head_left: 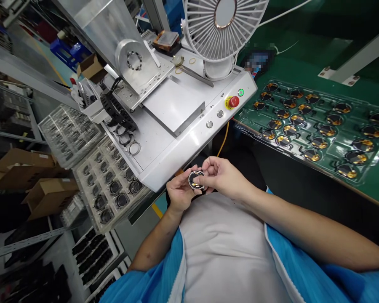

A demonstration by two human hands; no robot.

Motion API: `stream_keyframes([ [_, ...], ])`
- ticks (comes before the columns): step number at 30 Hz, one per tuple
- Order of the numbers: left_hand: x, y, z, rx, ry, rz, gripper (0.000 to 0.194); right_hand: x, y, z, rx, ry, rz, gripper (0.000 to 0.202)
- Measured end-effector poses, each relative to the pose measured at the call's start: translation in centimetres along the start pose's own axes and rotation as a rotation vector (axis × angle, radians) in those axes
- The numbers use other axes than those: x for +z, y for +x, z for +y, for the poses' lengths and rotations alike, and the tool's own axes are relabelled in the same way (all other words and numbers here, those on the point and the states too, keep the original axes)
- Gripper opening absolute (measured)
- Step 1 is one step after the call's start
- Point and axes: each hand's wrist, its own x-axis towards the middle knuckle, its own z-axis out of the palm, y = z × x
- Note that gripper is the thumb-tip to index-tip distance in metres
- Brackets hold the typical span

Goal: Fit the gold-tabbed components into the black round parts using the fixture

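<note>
In front of my body, just past the near edge of the machine, I hold a round watch-like part (194, 177) with a silver rim and a dark inside with gold patches. My left hand (179, 191) is closed around its left side and underside. My right hand (222, 176) grips it from the right, with the thumb pressed on its face and the fingers curled at the rim. The thumb hides some of the inside. Both hands are below the machine's button panel (189, 149).
A clear tray (306, 158) of round dark-and-gold parts lies on the green table at right. At left stands another tray (90, 202) with round cases. Several rings (134, 148) lie on the machine's left edge. A white fan (219, 69) and red stop button (233, 102) are ahead.
</note>
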Motion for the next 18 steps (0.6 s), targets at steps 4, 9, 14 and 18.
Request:
stream_keyframes([
  [4,0.3,0.1,0.5,0.045,0.033,-0.041,0.056,-0.6,0.3,0.6,0.046,-0.016,-0.040,0.053],
  [9,0.8,0.4,1.3,0.151,0.103,-0.090,0.057,-0.8,0.6,1.4,0.019,0.141,-0.064,0.061],
  [14,0.9,0.3,1.8,0.153,0.111,-0.046,0.056,0.1,1.1,1.7,0.026,0.201,-0.093,0.065],
  [18,0.9,0.4,2.2,0.088,0.073,0.108,0.047,0.3,2.6,0.5,-0.012,0.035,-0.092,0.060],
])
